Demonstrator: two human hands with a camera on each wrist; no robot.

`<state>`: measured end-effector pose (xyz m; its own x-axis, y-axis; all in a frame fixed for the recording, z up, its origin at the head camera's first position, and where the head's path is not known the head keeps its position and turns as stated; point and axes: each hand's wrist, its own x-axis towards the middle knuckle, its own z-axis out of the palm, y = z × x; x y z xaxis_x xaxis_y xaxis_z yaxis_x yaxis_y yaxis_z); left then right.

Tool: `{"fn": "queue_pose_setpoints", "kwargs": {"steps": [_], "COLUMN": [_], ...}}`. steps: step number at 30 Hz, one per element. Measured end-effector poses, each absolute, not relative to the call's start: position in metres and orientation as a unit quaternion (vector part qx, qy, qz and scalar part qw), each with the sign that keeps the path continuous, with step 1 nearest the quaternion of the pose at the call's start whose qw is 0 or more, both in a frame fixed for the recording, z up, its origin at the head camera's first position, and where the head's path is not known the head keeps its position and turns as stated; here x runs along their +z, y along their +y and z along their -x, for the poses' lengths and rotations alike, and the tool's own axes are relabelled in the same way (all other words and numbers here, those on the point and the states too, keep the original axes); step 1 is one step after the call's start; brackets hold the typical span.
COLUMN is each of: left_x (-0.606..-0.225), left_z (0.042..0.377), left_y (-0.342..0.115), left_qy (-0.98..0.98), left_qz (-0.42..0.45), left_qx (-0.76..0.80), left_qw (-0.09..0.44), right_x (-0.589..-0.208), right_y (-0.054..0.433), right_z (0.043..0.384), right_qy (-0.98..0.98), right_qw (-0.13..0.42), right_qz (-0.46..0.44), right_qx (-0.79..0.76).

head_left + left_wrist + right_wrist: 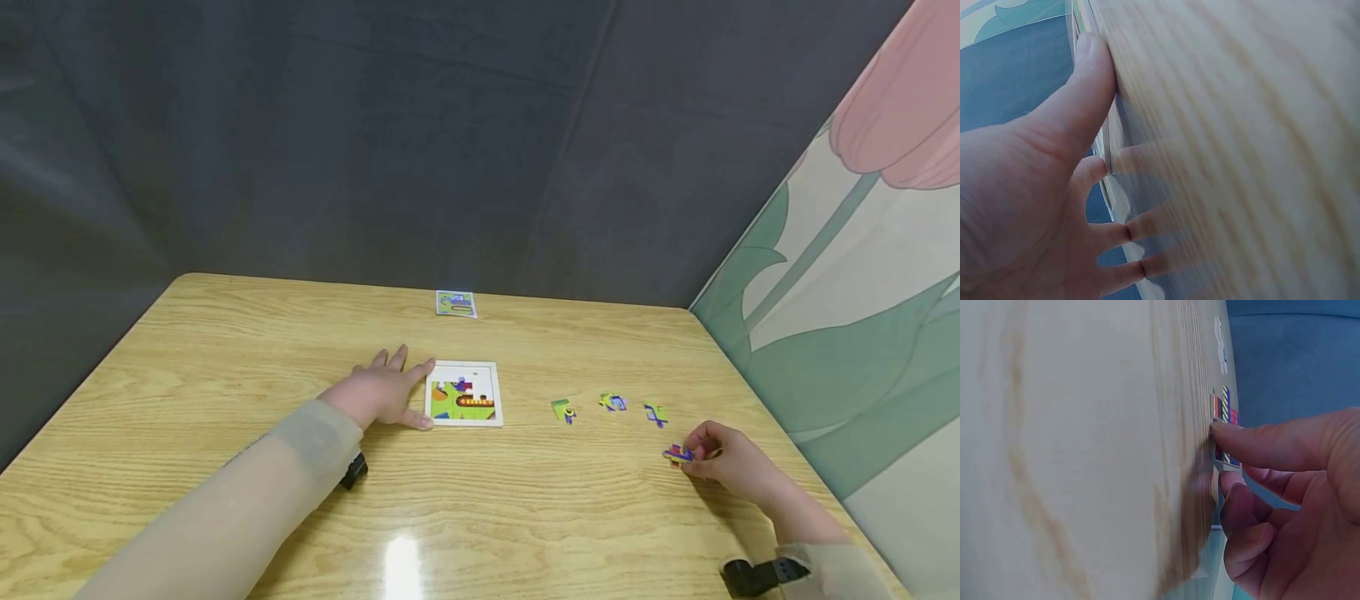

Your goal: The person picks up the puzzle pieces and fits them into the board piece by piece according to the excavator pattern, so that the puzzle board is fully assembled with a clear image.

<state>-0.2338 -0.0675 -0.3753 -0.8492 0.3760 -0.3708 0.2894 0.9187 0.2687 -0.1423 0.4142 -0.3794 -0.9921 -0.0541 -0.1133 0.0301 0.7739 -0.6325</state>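
My left hand [382,392] lies spread on the table, its thumb and a fingertip touching the left edge of a white-framed puzzle board [498,400]. Part of a picture is assembled in that board, with a yellow-and-black track along green ground; its upper part shows bare white. In the left wrist view the thumb [1088,81] and straight fingers meet the tabletop. Toward the right side, my right hand [723,458] pinches a puzzle piece [677,454] in purple, red and yellow stripes between thumb and fingers. The right wrist view shows this striped piece [1226,406] edge-on, close to the table surface.
Loose puzzle pieces lie between the board and my right hand: a green one [564,410], a yellow-green and blue one [612,402], and another [656,414]. A small picture card [456,304] sits at the table's back edge, before a dark curtain [450,150]. A flowered panel [862,292] borders the right.
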Motion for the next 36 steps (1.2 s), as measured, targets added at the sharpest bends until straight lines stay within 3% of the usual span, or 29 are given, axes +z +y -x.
{"fn": "queue_pose_setpoints", "kwargs": {"steps": [17,36], "left_x": [-0.374,-0.375], "left_z": [0.232,0.234], "left_y": [-0.065,-0.067], "left_qy": [0.956,0.956], "left_qz": [-0.175,-0.174], "left_qx": [0.096,0.101], "left_qw": [0.216,0.212], "right_x": [-0.377,-0.356], "right_y": [0.390,0.279], "right_z": [0.148,0.204], "right_qy": [0.926,0.906], "right_qw": [0.085,0.106], "right_qz": [0.039,0.151], "right_qx": [-0.366,-0.382]}}
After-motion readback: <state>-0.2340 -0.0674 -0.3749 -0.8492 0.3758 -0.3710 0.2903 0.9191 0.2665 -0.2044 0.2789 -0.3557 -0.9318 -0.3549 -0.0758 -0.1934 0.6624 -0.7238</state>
